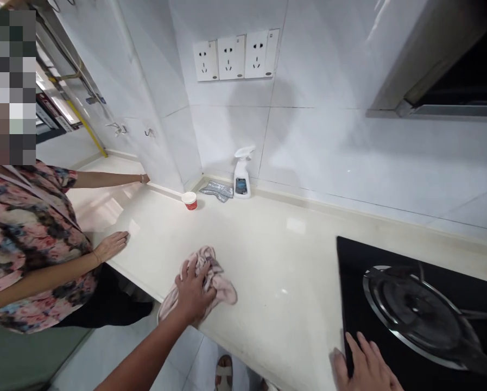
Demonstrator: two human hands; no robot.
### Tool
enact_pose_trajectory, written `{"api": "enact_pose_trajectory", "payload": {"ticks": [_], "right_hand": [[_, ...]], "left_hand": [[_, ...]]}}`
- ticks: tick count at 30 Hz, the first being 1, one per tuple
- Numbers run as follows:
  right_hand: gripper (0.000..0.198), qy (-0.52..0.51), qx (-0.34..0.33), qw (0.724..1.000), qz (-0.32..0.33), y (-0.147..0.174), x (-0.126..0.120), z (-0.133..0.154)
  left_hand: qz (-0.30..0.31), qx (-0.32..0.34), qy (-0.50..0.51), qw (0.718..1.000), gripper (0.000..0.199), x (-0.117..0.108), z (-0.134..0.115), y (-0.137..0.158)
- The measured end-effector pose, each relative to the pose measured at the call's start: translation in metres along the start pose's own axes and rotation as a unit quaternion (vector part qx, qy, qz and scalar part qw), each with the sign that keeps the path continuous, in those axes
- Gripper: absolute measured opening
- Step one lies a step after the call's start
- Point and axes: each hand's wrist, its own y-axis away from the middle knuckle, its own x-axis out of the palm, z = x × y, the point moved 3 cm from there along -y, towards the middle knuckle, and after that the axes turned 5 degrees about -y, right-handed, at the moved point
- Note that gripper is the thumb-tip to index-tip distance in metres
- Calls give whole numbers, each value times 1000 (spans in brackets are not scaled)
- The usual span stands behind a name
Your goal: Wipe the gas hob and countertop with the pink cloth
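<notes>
A crumpled pink cloth [225, 288] lies on the cream countertop [276, 320], close to its front edge. My left hand [194, 290] presses down on it, fingers bent into the fabric. At the lower right, my right hand [367, 366] rests with fingers apart on the front left corner of the black gas stove [349, 282]. Nothing shows in that hand, and its lower part is cut off by the frame.
Against the tiled wall stand a white spray bottle [242, 182], a grey plastic packet [217, 190] and a red and white cup [190, 200]. A round burner [416, 309] sits on the stove. To the left, a person in a floral top [31, 233] has both hands on the counter.
</notes>
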Motion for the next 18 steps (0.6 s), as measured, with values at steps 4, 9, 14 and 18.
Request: {"api": "enact_pose_trajectory", "payload": {"ticks": [4,9,14,18], "right_hand": [[59,7,2,1000,-5,-2,-6,9],[58,4,6,1000,2,-1,-6,8],[59,-1,7,1000,0,2,1,-1],[59,4,-10,1000,-8,3,3,-4]], "left_hand": [[8,5,30,1000,70,4,-37,-56],[-13,77,74,994,57,8,-109,-77],[11,229,100,968,53,14,-176,-7],[25,377,132,917,42,22,-181,76]]}}
